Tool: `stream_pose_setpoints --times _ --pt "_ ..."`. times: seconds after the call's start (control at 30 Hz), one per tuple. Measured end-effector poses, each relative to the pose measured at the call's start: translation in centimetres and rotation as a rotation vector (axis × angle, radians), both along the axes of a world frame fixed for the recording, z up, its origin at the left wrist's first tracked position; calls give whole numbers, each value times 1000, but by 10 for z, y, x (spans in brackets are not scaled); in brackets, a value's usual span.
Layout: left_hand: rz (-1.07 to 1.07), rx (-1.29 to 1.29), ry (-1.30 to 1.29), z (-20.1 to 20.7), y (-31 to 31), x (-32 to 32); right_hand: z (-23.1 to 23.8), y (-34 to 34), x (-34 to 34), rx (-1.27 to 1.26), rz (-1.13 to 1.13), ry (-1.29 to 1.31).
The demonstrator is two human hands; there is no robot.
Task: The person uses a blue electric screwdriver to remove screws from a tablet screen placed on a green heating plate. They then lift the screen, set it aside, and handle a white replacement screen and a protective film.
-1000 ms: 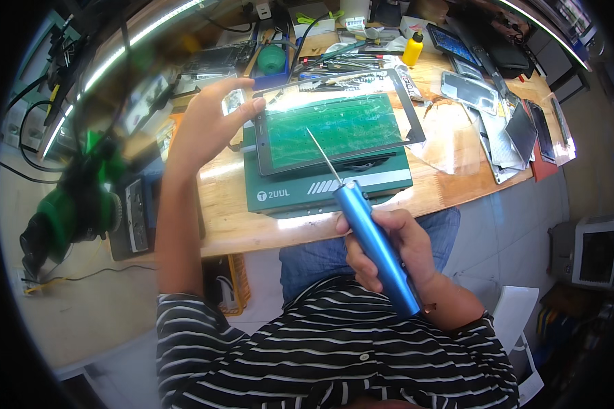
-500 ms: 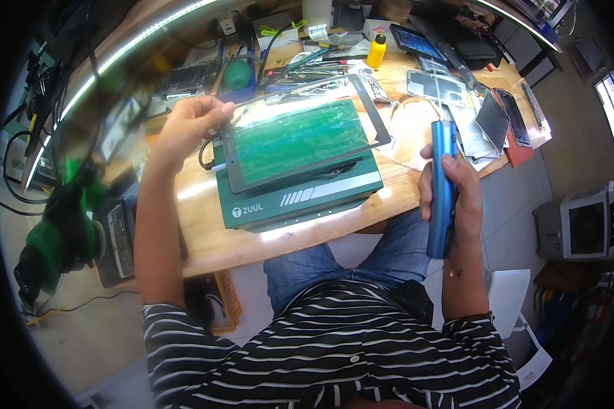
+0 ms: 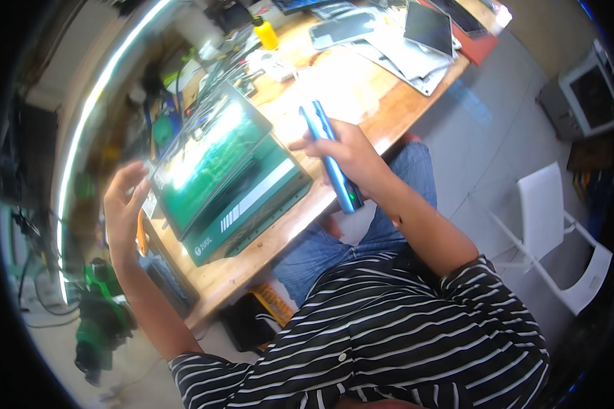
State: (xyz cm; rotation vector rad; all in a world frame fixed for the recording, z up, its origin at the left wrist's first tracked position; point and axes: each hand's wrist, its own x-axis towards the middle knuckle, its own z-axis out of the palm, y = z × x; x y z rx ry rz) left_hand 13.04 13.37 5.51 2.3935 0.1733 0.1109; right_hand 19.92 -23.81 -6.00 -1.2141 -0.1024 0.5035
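Observation:
My right hand [image 3: 351, 151] is wrapped around a blue stick-shaped device [image 3: 334, 163] with a small green light near its lower end. The device is held in the air to the right of a flat green box-shaped unit [image 3: 256, 211] with white stripes. On the unit rests a black-framed glass screen panel [image 3: 208, 160], tilted and bright with glare. Just off the panel's left edge is my left hand [image 3: 124, 198], thumb and fingers apart and nothing between them.
Tools, a yellow bottle [image 3: 266, 33] and loose phone and tablet parts crowd the far side of the wooden table [image 3: 396, 119]. A green machine [image 3: 102, 320] stands at the left. To the right are a white chair [image 3: 542, 204] and a grey boxy appliance [image 3: 587, 92].
My left hand has let go of the glass panel, which now rests on the unit. My right hand has brought the blue device leftward, closer to the unit. The whole view has turned.

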Motion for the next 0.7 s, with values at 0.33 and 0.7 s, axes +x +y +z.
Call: stream_pose_setpoints --times 0.33,0.7 --pt "-306 152 143 36 -90 87 -7 33 72 150 51 159" --pt "-417 106 512 19 -110 165 -15 45 78 48 175 50"
